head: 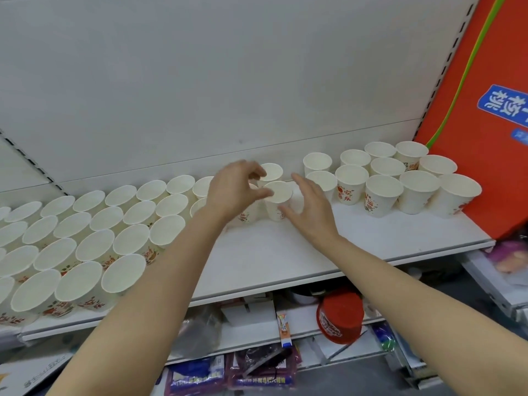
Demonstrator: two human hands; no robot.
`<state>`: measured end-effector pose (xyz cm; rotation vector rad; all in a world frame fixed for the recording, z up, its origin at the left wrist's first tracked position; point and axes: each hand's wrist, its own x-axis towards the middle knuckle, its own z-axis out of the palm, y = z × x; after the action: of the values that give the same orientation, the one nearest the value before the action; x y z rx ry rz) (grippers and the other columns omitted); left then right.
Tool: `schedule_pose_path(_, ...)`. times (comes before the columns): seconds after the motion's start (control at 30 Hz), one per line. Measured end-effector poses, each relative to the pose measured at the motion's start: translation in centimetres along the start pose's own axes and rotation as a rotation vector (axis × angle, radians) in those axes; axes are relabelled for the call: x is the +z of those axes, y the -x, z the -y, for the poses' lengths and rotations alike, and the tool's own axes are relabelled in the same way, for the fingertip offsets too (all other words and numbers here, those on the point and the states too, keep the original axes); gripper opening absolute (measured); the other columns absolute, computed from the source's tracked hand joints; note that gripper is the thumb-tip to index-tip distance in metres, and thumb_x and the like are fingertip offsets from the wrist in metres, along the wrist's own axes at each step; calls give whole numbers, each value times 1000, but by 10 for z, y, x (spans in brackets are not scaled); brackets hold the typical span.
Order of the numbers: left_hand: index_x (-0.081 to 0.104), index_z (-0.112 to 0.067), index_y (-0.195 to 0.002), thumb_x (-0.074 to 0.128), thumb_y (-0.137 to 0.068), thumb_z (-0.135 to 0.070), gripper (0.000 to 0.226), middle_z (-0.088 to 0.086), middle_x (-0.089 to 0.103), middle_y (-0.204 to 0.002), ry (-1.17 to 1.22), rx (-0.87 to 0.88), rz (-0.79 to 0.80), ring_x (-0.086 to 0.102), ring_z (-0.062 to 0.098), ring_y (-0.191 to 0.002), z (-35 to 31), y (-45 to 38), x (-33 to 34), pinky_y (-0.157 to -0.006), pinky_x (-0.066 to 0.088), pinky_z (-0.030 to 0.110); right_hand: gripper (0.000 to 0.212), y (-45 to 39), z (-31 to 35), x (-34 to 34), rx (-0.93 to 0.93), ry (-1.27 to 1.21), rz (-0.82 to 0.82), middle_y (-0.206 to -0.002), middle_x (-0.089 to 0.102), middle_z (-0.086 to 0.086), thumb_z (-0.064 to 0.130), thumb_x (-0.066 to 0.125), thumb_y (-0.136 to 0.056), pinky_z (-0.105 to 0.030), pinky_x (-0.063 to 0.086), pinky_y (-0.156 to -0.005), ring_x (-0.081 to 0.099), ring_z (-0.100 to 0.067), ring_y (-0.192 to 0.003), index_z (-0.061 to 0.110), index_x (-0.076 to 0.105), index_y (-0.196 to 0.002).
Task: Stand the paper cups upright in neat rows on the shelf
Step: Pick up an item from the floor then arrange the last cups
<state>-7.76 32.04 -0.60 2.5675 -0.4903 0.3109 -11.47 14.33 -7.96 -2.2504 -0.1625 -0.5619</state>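
White paper cups with red print stand upright on the white shelf (285, 261). Neat rows of cups (94, 238) fill the left half. A looser cluster of cups (383, 181) stands at the right. Between them a single cup (278, 195) stands in the middle, with another cup (271, 170) just behind it. My left hand (234, 190) hovers at that cup's left rim, fingers curled and apart, thumb touching the rim. My right hand (308, 207) is spread flat beside the cup's right side, fingers apart, holding nothing.
A large red carton (480, 110) leans at the shelf's right end, close to the right cluster. The white back panel rises behind the cups. Bare shelf lies in front of the middle cups. Below, a lower shelf holds a red tub (340, 318) and packets.
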Motion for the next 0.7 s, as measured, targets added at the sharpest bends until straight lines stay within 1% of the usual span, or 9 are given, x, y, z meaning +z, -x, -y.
schedule_pose_path(0.03, 69, -27, -102, 79, -74, -41, 33, -10, 66, -100, 29, 20, -25, 61, 7, -94, -10, -3, 4, -83, 49, 31, 54, 4, -5, -7, -49, 24, -64, -128, 57, -3, 25, 69, -84, -28, 39, -95, 48, -21, -120, 13, 49, -133)
schedule_pose_path(0.1, 68, -27, -105, 73, -82, -37, 26, -9, 66, -103, 15, 90, -15, 59, 9, -99, -33, -11, 19, -84, 49, 33, 36, 8, -18, -22, -115, 80, -177, -114, 64, -2, 23, 61, -86, -32, 46, -87, 54, -22, -106, 13, 59, -121)
schedule_pose_path(0.17, 68, -27, -111, 69, -86, -35, 26, -6, 66, -108, -45, 160, 37, 57, 15, -105, -54, -18, 41, -83, 46, 33, 28, 7, -34, -43, -121, 146, -260, -104, 66, -2, 21, 57, -86, -32, 45, -82, 55, -23, -98, 12, 64, -111)
schedule_pose_path(0.23, 67, -26, -117, 68, -87, -35, 32, -2, 66, -114, -157, 218, 94, 54, 22, -108, -68, -27, 63, -86, 42, 33, 24, 4, -49, -68, -97, 243, -320, -100, 67, -3, 16, 61, -84, -31, 42, -81, 53, -25, -95, 11, 66, -106)
schedule_pose_path(0.33, 68, -27, -115, 68, -84, -34, 31, 0, 67, -113, -384, 277, 163, 54, 26, -108, -78, -39, 86, -91, 35, 36, 25, 3, -72, -101, -40, 392, -333, -98, 68, -7, 14, 68, -79, -37, 41, -84, 52, -32, -94, 10, 67, -103)
schedule_pose_path(0.43, 72, -24, -100, 62, -85, -28, 18, 0, 72, -99, -448, 262, 147, 57, 24, -101, -80, -45, 93, -89, 29, 33, 25, 7, -86, -119, 16, 471, -258, -97, 68, -7, 19, 74, -76, -40, 40, -84, 51, -33, -96, 10, 67, -99)
schedule_pose_path(0.57, 71, -25, -94, 60, -87, -27, 14, 0, 72, -91, -348, 236, 100, 59, 25, -93, -80, -43, 87, -86, 30, 33, 23, 10, -97, -129, 106, 488, -174, -98, 69, -3, 24, 76, -76, -38, 36, -86, 49, -30, -100, 14, 68, -96)
schedule_pose_path(0.63, 72, -25, -90, 64, -85, -29, 10, -4, 73, -89, -202, 226, 63, 60, 23, -91, -82, -38, 76, -85, 33, 32, 17, 10, -100, -132, 106, 491, -145, -93, 70, -1, 23, 75, -77, -38, 36, -84, 49, -28, -98, 14, 70, -91)
schedule_pose_path(0.7, 73, -23, -86, 69, -83, -29, 8, -8, 73, -86, -38, 189, 59, 62, 17, -87, -83, -30, 61, -81, 39, 27, 9, 9, -102, -135, 100, 481, -126, -85, 71, -1, 20, 75, -78, -38, 34, -81, 49, -27, -93, 15, 72, -84)
